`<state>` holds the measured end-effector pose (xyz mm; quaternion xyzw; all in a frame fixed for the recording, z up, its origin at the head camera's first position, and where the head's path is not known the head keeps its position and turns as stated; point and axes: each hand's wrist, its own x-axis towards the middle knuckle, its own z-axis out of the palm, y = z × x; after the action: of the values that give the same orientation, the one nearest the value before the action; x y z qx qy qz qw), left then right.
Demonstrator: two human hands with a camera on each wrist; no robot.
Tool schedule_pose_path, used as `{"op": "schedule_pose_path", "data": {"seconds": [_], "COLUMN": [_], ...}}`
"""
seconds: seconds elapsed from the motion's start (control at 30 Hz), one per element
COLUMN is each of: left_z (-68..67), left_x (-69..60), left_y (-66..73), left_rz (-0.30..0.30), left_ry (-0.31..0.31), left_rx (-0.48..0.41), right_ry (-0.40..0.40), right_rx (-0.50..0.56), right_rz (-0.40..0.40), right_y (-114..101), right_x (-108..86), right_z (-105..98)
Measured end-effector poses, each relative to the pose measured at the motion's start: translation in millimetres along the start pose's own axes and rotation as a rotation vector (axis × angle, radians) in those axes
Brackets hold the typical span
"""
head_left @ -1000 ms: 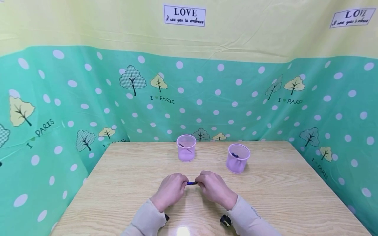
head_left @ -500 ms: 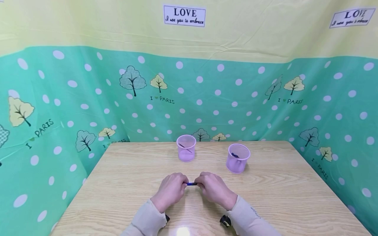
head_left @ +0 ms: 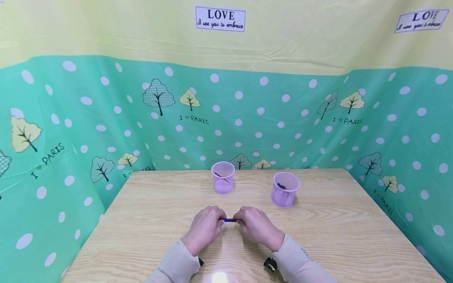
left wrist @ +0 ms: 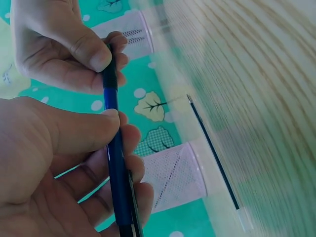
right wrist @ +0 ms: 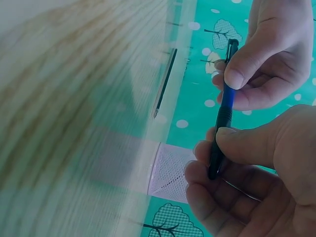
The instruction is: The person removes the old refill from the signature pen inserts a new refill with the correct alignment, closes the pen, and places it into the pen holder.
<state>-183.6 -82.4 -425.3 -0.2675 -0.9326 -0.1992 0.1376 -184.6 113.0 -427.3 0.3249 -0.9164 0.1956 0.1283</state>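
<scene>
Both hands hold one pen (head_left: 230,220), level above the middle of the wooden table. It has a blue barrel (left wrist: 116,168) with a clip and a black grip section (right wrist: 217,143). My left hand (head_left: 205,228) grips the barrel, thumb on top and fingers curled beneath. With thumb and fingers, my right hand (head_left: 256,226) pinches the black end. A short stretch of blue and black shows between the hands. On the table lies a thin dark pen refill (left wrist: 216,158), seen in both wrist views; the head view does not show it.
Two lilac mesh cups stand toward the back. A thin dark stick leans inside the left cup (head_left: 223,186); small dark blue pieces lie in the right cup (head_left: 283,196). A patterned green and yellow curtain (head_left: 226,98) surrounds the table (head_left: 336,228) at the back and sides.
</scene>
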Motion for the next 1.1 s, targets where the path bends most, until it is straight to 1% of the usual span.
{"op": "schedule_pose_path", "data": {"seconds": [0.3, 0.53, 0.63, 0.83, 1.1], "left_z": [0.0, -0.6, -1.0, -0.9, -1.5], "left_x": [0.6, -0.4, -0.8, -1.3, -1.4], "left_y": [-1.7, -2.7, -3.1, -4.6, -8.2], "left_rz": [0.015, 0.017, 0.001, -0.038, -0.085], "left_ry": [-0.016, 0.000, -0.002, -0.027, -0.046], "left_rx": [-0.006, -0.010, -0.029, -0.057, -0.089], "right_ry": [-0.004, -0.003, 0.000, 0.009, -0.009], "right_rx": [-0.023, -0.019, -0.020, -0.030, -0.018], "right_rz": [0.011, 0.019, 0.020, 0.016, 0.040], "right_y": [0.7, 1.0, 1.3, 0.7, -0.9], "right_x": [-0.2, -0.9, -1.2, -1.0, -0.7], "right_z": [0.9, 1.3, 1.4, 0.4, -2.5]}}
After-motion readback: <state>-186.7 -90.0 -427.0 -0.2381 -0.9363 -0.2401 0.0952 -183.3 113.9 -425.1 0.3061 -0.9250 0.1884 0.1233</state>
